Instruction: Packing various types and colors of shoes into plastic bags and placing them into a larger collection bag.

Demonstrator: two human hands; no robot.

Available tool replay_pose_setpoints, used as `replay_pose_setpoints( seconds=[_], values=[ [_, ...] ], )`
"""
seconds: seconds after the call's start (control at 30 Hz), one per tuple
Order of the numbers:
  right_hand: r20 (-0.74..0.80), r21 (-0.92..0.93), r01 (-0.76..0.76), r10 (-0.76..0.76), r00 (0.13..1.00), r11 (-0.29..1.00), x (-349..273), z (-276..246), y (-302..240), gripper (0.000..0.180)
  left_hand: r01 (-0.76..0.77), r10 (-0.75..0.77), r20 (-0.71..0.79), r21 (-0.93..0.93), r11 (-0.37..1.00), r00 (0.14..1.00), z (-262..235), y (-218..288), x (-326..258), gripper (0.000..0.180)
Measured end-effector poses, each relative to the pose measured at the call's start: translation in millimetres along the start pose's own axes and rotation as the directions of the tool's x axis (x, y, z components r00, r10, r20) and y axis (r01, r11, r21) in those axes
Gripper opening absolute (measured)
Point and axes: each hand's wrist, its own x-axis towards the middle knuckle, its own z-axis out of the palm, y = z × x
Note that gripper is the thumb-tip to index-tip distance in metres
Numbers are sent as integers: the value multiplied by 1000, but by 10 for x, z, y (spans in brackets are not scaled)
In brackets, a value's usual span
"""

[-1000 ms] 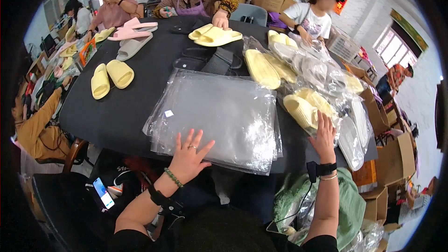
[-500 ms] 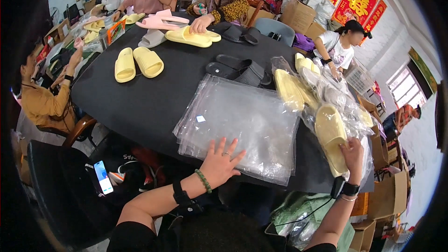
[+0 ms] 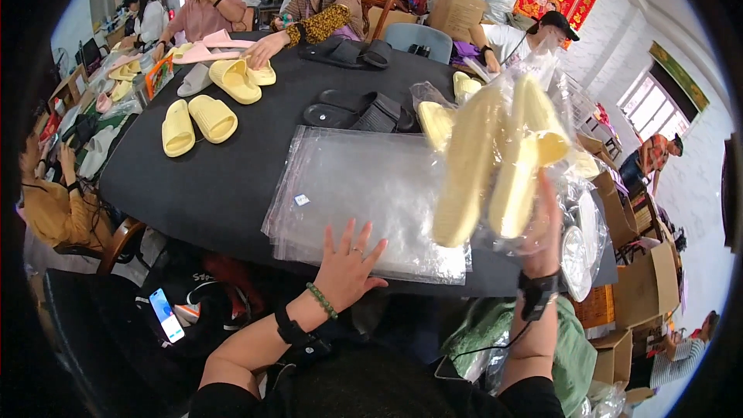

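Above the stack of clear plastic bags point(image 3: 371, 201) — bagged yellow slippers point(image 3: 495, 162) lifted clear.
Right hand point(image 3: 546, 228) grips the bagged pair from below; left hand point(image 3: 348, 263), fingers spread flat, pins the stack's near edge — apparently steadying it.

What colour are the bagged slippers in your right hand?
Pale yellow slippers in a clear bag, held by the right hand; head view.
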Motion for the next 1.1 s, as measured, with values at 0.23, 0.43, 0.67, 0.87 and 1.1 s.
replay_pose_setpoints(
  seconds=[0.23, 0.43, 0.67, 0.87, 1.1],
  values=[
    [309, 382, -681, 608, 731, 624, -444, 0, 1277, 41, 88, -88, 0, -79, 993, 996, -86, -89, 28, 80],
    [357, 363, -703, 605, 711, 611, -463, -127, 1351, 36, 130, -132, 76, 29, 991, 988, -332, -224, 35, 77],
    [364, 330, -613, 503, 784, 718, -443, 264, 1205, 46, 175, -353, 19, -893, 414, 936, -506, -412, 228, 63],
    [373, 294, -619, 509, 776, 728, -507, 392, 1226, 43, 186, -428, 405, -865, -467, 808, -759, -557, 342, 39],
    [383, 190, -355, 264, 885, 915, -447, 465, 1074, 24, 71, -435, 455, -750, -658, 777, -676, -636, 461, 24]
  ],
)
